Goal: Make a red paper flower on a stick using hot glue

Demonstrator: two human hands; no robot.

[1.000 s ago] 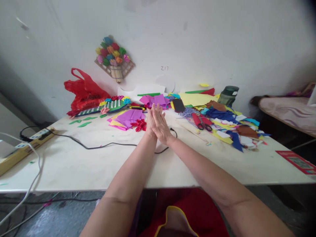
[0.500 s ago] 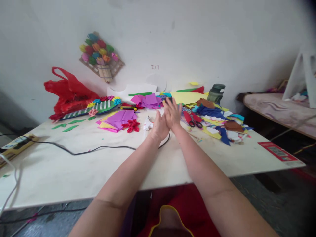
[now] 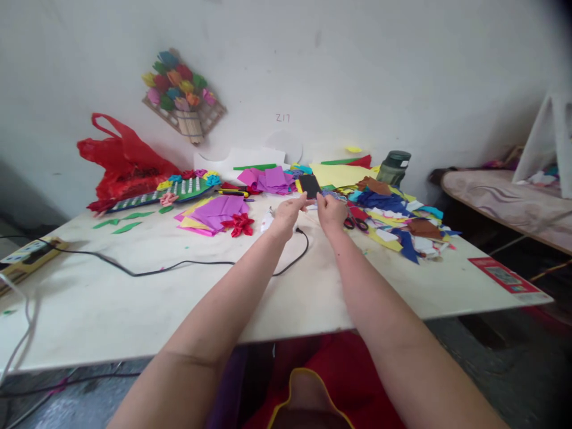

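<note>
My left hand (image 3: 288, 214) and my right hand (image 3: 331, 211) are held close together over the middle of the table, fingers curled in pinches that almost meet. Whatever lies between their fingertips is too small to make out. Just beyond them is a flat black rectangle (image 3: 310, 186), like a phone. A white object with red marks (image 3: 267, 219) sits left of my left hand, partly covered by it. Beside that lies a red paper flower (image 3: 239, 224). Scissors (image 3: 356, 223) with dark handles are right of my right hand, near red paper.
Purple and yellow sheets (image 3: 217, 214) lie left; a heap of coloured scraps (image 3: 397, 214) spreads right. A black cable (image 3: 179, 263) crosses the table from a power strip (image 3: 31, 256). A green bottle (image 3: 394, 169) and red bag (image 3: 120, 161) stand at the back.
My hands were pressed palm to palm with fingers extended. They have moved apart slightly, and their fingers have curled into pinches. The black rectangle is now more fully visible.
</note>
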